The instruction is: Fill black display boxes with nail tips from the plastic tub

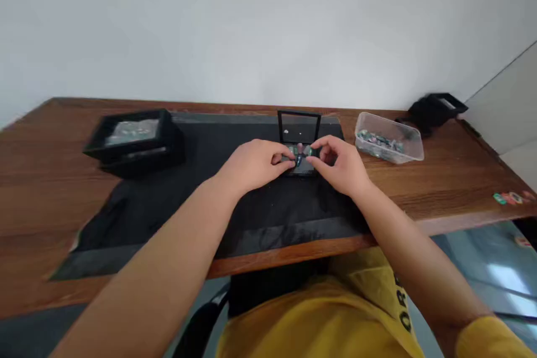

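A small black-framed case (308, 172) lies on the black mat, its clear lid (299, 128) standing up at the back. Inside are several small polished stones, among them a pinkish one (300, 147) and a dark one (298, 160). My left hand (260, 163) reaches in from the left, thumb and index finger curled close together; what lies between them is too small to make out. From the right, my right hand (339, 165) has its thumb and index finger around a small green stone (310, 151). My fingers partly hide the case.
Right of the case stands a clear plastic tub (413, 151) of small stones. Black boxes (138, 148) with a bagged item sit at the left on the black mat (201, 145). Another black box (428, 109) is at the far right. Colourful small pieces (507, 198) lie near the front edge.
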{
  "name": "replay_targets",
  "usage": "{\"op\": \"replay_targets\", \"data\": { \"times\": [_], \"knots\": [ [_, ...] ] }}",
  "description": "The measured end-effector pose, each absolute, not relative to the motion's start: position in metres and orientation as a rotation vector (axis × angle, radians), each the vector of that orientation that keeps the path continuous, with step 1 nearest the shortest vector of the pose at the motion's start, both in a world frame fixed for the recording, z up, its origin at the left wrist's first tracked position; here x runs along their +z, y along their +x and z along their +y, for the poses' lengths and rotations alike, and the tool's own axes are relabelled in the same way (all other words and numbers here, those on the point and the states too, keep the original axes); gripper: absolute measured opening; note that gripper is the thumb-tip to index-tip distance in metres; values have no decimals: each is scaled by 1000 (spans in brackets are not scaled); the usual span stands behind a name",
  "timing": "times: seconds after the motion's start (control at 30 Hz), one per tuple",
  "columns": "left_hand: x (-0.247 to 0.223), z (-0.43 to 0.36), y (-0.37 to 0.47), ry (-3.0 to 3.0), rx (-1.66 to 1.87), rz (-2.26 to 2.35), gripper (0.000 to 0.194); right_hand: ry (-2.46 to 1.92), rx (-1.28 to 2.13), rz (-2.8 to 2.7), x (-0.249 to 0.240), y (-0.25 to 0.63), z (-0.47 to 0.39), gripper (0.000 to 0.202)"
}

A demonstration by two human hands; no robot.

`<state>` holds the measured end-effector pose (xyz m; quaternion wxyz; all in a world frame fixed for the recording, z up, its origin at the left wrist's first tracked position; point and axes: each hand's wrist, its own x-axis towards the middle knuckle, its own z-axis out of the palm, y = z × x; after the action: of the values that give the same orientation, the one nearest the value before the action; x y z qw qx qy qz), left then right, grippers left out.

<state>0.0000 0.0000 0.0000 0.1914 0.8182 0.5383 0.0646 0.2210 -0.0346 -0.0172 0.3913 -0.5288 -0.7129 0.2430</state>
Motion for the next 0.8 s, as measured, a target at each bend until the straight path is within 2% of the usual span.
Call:
{"op": "replay_targets", "data": {
  "times": [0.57,0.8],
  "knots": [
    [0,-4,5,2320,238,1514,26,-1354,636,-1795,-20,219,-34,18],
    [-4,-1,-1,2316,389,1479,31,-1330,629,-1800,-22,221,-34,19]
  ]
}}
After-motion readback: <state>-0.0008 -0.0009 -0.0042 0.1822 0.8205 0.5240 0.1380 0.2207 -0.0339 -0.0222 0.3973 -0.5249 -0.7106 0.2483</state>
